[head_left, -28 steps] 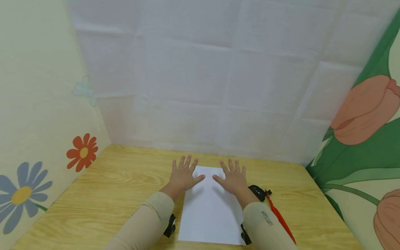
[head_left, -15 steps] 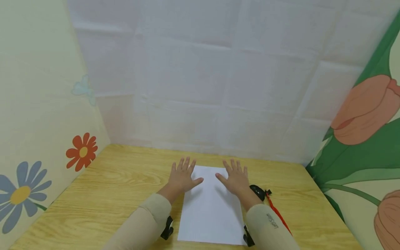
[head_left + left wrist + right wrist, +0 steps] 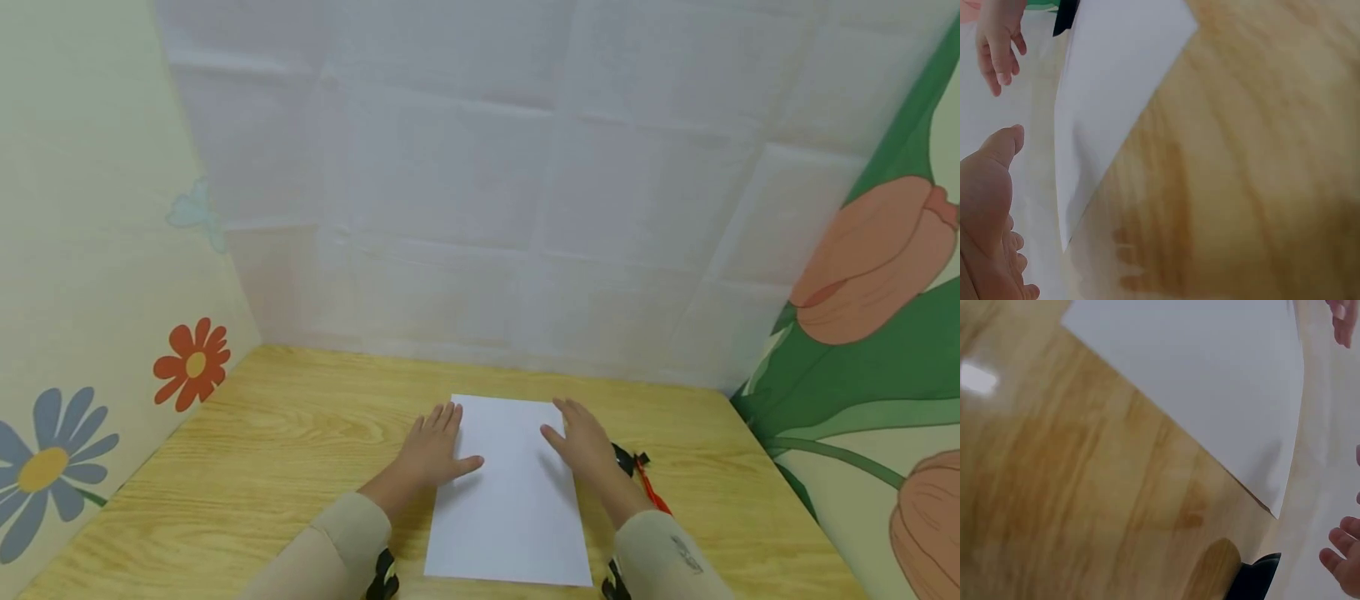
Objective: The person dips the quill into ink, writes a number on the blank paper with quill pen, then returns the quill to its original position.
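A blank white sheet of paper (image 3: pixel 506 500) lies flat on the wooden table. My left hand (image 3: pixel 431 450) is over its left edge, palm down, fingers straight and thumb spread inward. Over the right edge is my right hand (image 3: pixel 588 442), its thumb also pointing in towards the middle. Neither holds anything, and each casts a shadow on the sheet. In the left wrist view, the left hand (image 3: pixel 988 219) shows apart from the paper (image 3: pixel 1116 69). The right wrist view shows the right fingers (image 3: pixel 1342 540) off to the side of the sheet.
Right of the paper, partly behind my right forearm, lies a rounded black object (image 3: pixel 624 458) beside a thin red item (image 3: pixel 654 490). A white cloth (image 3: pixel 480 208) hangs behind the table (image 3: pixel 300 433); flowered cloths stand at both sides.
Both hands have moved apart and back towards me, from above the paper's far part to its side edges. Their fingers have come closer together. The paper stays in place.
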The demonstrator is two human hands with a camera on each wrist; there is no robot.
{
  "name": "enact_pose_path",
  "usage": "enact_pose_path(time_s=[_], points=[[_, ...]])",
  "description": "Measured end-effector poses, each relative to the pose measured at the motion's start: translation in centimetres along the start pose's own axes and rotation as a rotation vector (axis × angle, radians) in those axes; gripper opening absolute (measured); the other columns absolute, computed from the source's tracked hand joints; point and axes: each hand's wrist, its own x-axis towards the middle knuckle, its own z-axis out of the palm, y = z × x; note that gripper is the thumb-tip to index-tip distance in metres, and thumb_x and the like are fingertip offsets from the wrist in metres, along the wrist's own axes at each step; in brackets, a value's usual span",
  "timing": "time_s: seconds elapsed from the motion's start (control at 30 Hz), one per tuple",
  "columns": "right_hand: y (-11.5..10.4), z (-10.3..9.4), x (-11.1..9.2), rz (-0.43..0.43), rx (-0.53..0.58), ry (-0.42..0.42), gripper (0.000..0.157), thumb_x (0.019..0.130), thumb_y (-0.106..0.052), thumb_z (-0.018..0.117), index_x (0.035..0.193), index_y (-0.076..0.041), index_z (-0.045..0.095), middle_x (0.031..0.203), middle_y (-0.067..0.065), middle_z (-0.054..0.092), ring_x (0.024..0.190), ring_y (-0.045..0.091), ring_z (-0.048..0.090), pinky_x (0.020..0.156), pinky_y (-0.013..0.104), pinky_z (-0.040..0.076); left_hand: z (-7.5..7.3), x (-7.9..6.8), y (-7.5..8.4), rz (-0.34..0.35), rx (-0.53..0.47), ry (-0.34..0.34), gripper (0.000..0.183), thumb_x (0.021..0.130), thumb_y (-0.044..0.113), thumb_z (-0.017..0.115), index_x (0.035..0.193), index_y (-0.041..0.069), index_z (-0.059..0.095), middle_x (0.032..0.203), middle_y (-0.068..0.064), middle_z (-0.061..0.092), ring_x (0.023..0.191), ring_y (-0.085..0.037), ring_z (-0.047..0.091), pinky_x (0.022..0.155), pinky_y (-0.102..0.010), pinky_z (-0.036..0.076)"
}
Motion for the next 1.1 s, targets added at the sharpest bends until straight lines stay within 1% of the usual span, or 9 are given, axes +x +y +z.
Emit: enact_pose_path(time_s=[0.17, 0.37, 0.57, 0.63, 0.73, 0.87, 0.97, 1.1], points=[[0.6, -0.8, -0.9, 0.001, 0.086, 0.01, 0.06, 0.096, -0.031, 0.062, 0.148, -0.007, 0.043, 0.151, 0.019, 0.043, 0.14, 0.041, 0.038, 0.113, 0.058, 0.032, 0.7, -1.0, -0.2, 0.022, -0.024, -0.005, 0.1, 0.087, 0.06, 0.062, 0.153, -0.003, 0.023, 0.162, -0.019, 0.023, 0.151, -0.038, 0.019, 0.119, -0.059, 0.019], [1.5, -1.4, -1.7, 0.009, 0.136, 0.016, 0.057, 0.096, -0.027, 0.062, 0.146, -0.005, 0.045, 0.149, 0.021, 0.045, 0.137, 0.042, 0.041, 0.111, 0.058, 0.035, 1.4, -1.9, -0.5, 0.046, -0.036, -0.027, 0.104, 0.084, 0.063, 0.064, 0.153, -0.004, 0.024, 0.161, -0.02, 0.024, 0.15, -0.037, 0.02, 0.119, -0.058, 0.02], [2.6, -1.9, -2.6, 0.033, 0.13, 0.016, 0.057, 0.097, -0.029, 0.061, 0.147, -0.009, 0.044, 0.149, 0.02, 0.045, 0.13, 0.042, 0.05, 0.103, 0.059, 0.043, 2.2, -2.5, -1.2, 0.066, -0.043, -0.038, 0.108, 0.081, 0.066, 0.064, 0.153, -0.003, 0.023, 0.161, -0.019, 0.024, 0.15, -0.037, 0.02, 0.119, -0.06, 0.018], [3.1, -2.1, -2.9, 0.049, 0.134, 0.013, 0.057, 0.097, -0.03, 0.06, 0.147, -0.011, 0.043, 0.149, 0.02, 0.045, 0.129, 0.042, 0.05, 0.101, 0.06, 0.044, 2.5, -2.8, -1.4, 0.074, -0.043, -0.047, 0.109, 0.081, 0.068, 0.063, 0.154, -0.002, 0.023, 0.161, -0.018, 0.024, 0.15, -0.037, 0.02, 0.119, -0.06, 0.017], [3.7, -2.3, -3.3, 0.065, 0.141, 0.012, 0.056, 0.097, -0.031, 0.06, 0.147, -0.01, 0.044, 0.148, 0.021, 0.046, 0.13, 0.043, 0.049, 0.102, 0.061, 0.043, 2.9, -3.2, -1.6, 0.086, -0.058, -0.057, 0.11, 0.08, 0.071, 0.061, 0.154, -0.001, 0.023, 0.162, -0.018, 0.024, 0.151, -0.036, 0.019, 0.12, -0.061, 0.014], [4.5, -2.7, -3.8, 0.073, 0.123, 0.017, 0.055, 0.097, -0.031, 0.06, 0.146, -0.008, 0.045, 0.144, 0.024, 0.048, 0.127, 0.043, 0.05, 0.101, 0.06, 0.043, 3.2, -3.7, -1.6, 0.098, -0.076, -0.052, 0.109, 0.08, 0.073, 0.059, 0.154, -0.001, 0.025, 0.161, -0.018, 0.025, 0.151, -0.036, 0.019, 0.12, -0.06, 0.012], [5.1, -3.1, -4.0, 0.078, 0.101, 0.028, 0.054, 0.097, -0.03, 0.061, 0.144, -0.007, 0.047, 0.141, 0.024, 0.05, 0.123, 0.042, 0.053, 0.097, 0.058, 0.047, 3.4, -4.0, -1.6, 0.106, -0.074, -0.04, 0.108, 0.081, 0.073, 0.057, 0.153, 0.0, 0.027, 0.161, -0.018, 0.025, 0.151, -0.036, 0.019, 0.12, -0.059, 0.011], [6.0, -3.5, -4.3, 0.083, 0.107, 0.03, 0.053, 0.097, -0.029, 0.06, 0.144, -0.007, 0.048, 0.14, 0.023, 0.051, 0.12, 0.041, 0.055, 0.095, 0.057, 0.048, 3.6, -4.2, -1.8, 0.117, -0.063, -0.019, 0.107, 0.081, 0.074, 0.055, 0.153, -0.001, 0.028, 0.161, -0.018, 0.025, 0.151, -0.035, 0.019, 0.12, -0.059, 0.011]])
